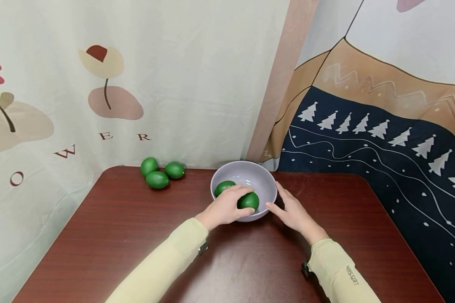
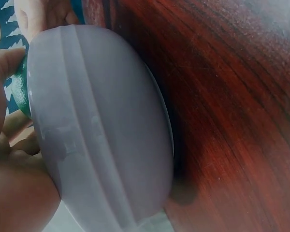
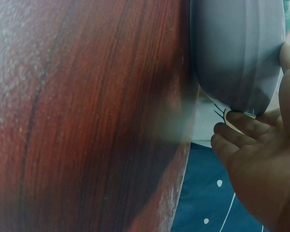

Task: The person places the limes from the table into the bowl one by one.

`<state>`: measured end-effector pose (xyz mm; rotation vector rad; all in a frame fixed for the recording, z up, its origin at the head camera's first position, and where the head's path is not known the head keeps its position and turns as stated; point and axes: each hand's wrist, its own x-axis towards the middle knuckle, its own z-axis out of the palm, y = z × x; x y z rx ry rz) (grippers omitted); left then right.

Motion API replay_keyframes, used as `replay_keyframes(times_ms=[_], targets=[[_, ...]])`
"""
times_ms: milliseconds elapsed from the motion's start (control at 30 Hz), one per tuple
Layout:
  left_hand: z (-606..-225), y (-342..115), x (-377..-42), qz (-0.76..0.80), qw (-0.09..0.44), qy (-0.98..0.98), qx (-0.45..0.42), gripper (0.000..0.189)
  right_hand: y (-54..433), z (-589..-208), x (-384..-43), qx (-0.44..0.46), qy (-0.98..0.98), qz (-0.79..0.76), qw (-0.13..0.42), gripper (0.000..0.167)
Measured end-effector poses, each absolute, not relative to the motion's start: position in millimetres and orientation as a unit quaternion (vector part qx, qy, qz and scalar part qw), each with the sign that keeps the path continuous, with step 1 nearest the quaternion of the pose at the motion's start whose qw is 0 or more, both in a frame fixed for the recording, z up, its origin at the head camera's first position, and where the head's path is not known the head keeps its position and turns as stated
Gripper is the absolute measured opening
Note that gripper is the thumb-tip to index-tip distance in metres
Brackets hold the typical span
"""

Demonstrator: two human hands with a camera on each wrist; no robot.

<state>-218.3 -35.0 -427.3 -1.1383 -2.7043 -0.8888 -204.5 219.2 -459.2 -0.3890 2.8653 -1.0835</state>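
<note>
Clasping a smooth lime (image 1: 250, 200), which might therefore slip, is the left hand (image 1: 225, 206); alongside, the right hand (image 1: 293, 213) grips the bowl (image 1: 265, 184).

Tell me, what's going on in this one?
A person is handling green fruit at a grayish-purple bowl on a reddish-brown table. The left hand grips one green fruit at the bowl's mouth, while the right hand touches the bowl's right side. A second green fruit lies in the bowl, partly hidden behind the left hand. Three more green fruits sit together toward the table's far left corner, away from both hands.
</note>
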Motion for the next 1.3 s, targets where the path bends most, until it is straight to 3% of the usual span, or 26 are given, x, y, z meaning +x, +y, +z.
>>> replay_keyframes(times_ms=[333,1300], targets=[[-427.4,-31.3,-224.2,-0.257,0.004,-0.898,-0.357,0.057,219.2,-460.1,-205.1,-0.130,0.928,-0.349,0.021,0.087],[-427.3,-18.7,-227.5,-0.159,-0.016,-0.937,-0.309,0.048,218.5,-460.1,-204.2,-0.130,0.929,-0.347,0.020,0.087]])
